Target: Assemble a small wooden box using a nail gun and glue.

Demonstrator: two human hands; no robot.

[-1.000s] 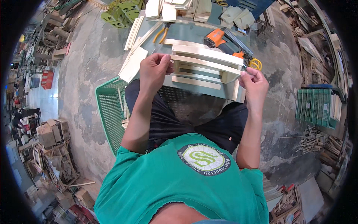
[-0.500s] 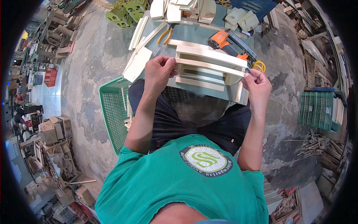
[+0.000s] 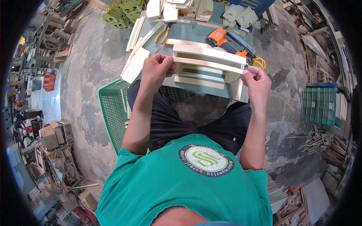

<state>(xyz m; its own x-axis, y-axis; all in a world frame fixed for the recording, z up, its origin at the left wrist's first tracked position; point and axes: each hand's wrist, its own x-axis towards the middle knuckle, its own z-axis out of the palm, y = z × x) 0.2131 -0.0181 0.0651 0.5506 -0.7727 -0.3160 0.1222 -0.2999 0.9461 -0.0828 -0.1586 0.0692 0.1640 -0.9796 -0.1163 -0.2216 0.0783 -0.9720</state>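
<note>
Both hands pinch a long, pale wooden slat [image 3: 207, 64] by its opposite ends. My left hand [image 3: 155, 71] has its thumb and fingers closed on the left end, and the right end is between the thumb and fingers of my right hand [image 3: 257, 84]. The slat lies along the near side of a small wooden crate frame [image 3: 209, 53], which rests on a grey-green worktable [image 3: 188, 31]. Whether the slat is fastened to the frame, I cannot tell. Another loose slat [image 3: 199, 82] lies near the table's front edge.
An orange nail gun [image 3: 217, 37] lies just beyond the frame, with a yellow coiled hose [image 3: 259, 63] at its right. Orange-handled pliers [image 3: 162, 35] and wooden boards [image 3: 135, 64] are to the left. Cut wood pieces [image 3: 170, 13] stand at the back. A green basket [image 3: 109, 109] sits beside my left leg.
The whole view has shifted slightly, so everything appears a little further left. Both hands keep their hold on the slat, which stays against the frame.
</note>
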